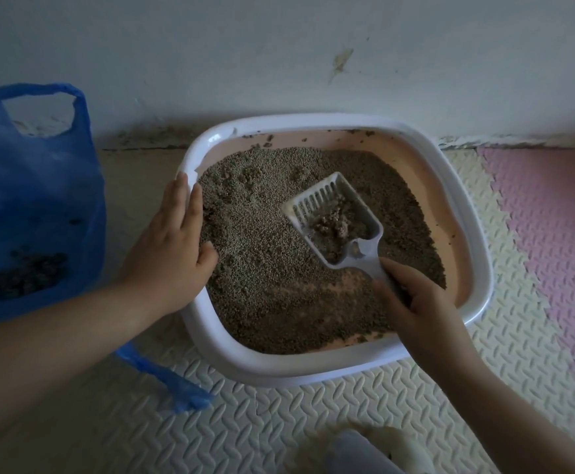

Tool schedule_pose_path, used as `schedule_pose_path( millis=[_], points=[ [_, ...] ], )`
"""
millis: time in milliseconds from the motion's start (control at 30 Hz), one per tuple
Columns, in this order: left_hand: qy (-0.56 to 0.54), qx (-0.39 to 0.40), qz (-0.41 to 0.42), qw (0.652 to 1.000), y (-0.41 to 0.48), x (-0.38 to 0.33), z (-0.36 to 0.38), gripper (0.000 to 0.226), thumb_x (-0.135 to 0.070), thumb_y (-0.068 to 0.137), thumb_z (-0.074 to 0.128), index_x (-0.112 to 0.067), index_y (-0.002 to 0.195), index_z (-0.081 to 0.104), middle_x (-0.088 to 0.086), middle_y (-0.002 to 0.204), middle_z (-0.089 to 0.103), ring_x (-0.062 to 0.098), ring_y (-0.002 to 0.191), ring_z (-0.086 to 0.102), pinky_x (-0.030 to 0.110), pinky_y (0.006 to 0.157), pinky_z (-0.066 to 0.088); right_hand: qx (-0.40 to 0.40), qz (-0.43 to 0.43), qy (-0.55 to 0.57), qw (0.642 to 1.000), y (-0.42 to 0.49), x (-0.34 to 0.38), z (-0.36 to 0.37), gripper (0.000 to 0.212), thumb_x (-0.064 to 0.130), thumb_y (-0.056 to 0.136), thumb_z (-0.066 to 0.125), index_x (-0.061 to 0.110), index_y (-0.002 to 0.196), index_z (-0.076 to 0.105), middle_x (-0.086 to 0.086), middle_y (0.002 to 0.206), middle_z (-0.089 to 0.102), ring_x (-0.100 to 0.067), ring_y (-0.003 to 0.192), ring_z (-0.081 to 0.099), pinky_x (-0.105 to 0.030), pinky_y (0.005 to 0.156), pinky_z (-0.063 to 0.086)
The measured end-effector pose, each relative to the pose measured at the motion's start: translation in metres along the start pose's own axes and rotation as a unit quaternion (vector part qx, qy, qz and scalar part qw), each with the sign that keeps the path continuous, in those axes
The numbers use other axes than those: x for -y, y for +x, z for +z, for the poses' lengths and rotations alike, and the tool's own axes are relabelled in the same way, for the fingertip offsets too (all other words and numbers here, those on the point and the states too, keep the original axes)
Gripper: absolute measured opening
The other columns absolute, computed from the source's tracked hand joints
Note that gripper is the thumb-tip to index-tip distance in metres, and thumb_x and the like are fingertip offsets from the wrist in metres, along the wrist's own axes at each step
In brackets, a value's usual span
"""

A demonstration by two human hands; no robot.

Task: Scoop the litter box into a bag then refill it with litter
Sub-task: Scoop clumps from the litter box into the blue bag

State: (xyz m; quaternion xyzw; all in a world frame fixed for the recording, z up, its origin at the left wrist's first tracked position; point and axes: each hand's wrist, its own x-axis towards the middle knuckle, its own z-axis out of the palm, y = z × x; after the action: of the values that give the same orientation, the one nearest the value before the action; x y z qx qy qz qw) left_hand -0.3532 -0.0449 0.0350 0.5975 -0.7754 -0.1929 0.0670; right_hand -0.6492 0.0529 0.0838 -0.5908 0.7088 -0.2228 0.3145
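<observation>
The litter box (313, 122), with a white rim and a pink inside, stands on a cream foam mat (245, 422) close against the white wall (279, 46). It is filled with grey-brown litter (262, 241), which lies thicker at the left side; near the front a small patch of the pink bottom (354, 278) shows through. The left hand (173, 248) rests flat on the left rim of the box, with the fingers straight and together and the thumb reaching over the edge to the litter. The right hand (419, 302) has its fingers curled around the handle of a white slotted scoop (337, 213) and holds it over the middle of the box, with the slotted end pointing away from the person. Inside the scoop lies a clump of soiled litter (330, 227). To the left of the box, just beside it, stands a blue plastic bag (36, 206) with its handle loop upright; a dark heap of clumps (29, 273) shows through its thin side. To the right, a pink mat (553, 217) joins the cream one.
</observation>
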Motion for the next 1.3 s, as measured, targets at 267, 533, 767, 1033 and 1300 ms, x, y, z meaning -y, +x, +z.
schedule_pose_path(
  millis=[267, 533, 767, 1033, 1300],
  points=[
    [-0.02, 0.019, 0.01, 1.0, 0.0, 0.006, -0.005, 0.073, -0.036, 0.096, 0.033, -0.01, 0.15, -0.01, 0.001, 0.155, -0.027, 0.014, 0.143, -0.02, 0.035, 0.116, 0.006, 0.012, -0.007, -0.013, 1.0, 0.007, 0.006, -0.001, 0.023, 0.029, 0.091, 0.057, 0.034, 0.114, 0.061, 0.004, 0.077, 0.066, -0.011, 0.059, 0.055, -0.03, 0.055, 0.046],
    [0.045, -0.016, 0.046, 0.998, -0.025, 0.043, -0.058, 0.074, -0.044, 0.096, 0.033, -0.018, 0.149, -0.011, -0.007, 0.154, -0.025, 0.001, 0.138, -0.022, 0.021, 0.109, -0.007, 0.081, -0.055, -0.017, 0.995, 0.032, 0.061, 0.016, 0.019, 0.027, 0.091, 0.058, 0.04, 0.105, 0.055, 0.006, 0.073, 0.061, -0.01, 0.05, 0.051, -0.024, 0.046, 0.04],
    [0.198, -0.105, 0.026, 0.974, -0.088, 0.116, -0.128, 0.058, -0.029, 0.082, 0.048, -0.007, 0.136, 0.047, 0.012, 0.157, 0.018, 0.026, 0.145, 0.011, 0.042, 0.114, 0.013, 0.23, -0.15, -0.066, 0.96, 0.06, 0.145, 0.069, 0.017, 0.03, 0.092, 0.057, 0.037, 0.107, 0.057, 0.007, 0.085, 0.064, -0.006, 0.059, 0.057, -0.022, 0.05, 0.044],
    [0.192, -0.098, -0.072, 0.974, -0.125, 0.161, -0.141, 0.053, -0.016, 0.076, 0.063, 0.0, 0.126, 0.054, 0.025, 0.149, 0.029, 0.041, 0.131, 0.038, 0.054, 0.097, 0.043, 0.303, -0.221, -0.226, 0.899, 0.093, 0.234, 0.139, 0.034, 0.018, 0.092, 0.047, 0.027, 0.126, 0.051, 0.006, 0.102, 0.063, -0.007, 0.074, 0.055, -0.025, 0.063, 0.041],
    [0.117, -0.091, -0.11, 0.983, -0.126, 0.156, -0.14, 0.078, -0.016, 0.082, 0.064, -0.002, 0.147, 0.024, 0.012, 0.153, 0.023, 0.033, 0.128, 0.042, 0.046, 0.093, 0.046, 0.197, -0.462, -0.496, 0.708, 0.078, 0.274, 0.195, 0.067, 0.004, 0.083, 0.055, 0.019, 0.142, 0.027, -0.005, 0.123, 0.039, -0.026, 0.1, 0.054, -0.033, 0.06, 0.037]
  ],
)
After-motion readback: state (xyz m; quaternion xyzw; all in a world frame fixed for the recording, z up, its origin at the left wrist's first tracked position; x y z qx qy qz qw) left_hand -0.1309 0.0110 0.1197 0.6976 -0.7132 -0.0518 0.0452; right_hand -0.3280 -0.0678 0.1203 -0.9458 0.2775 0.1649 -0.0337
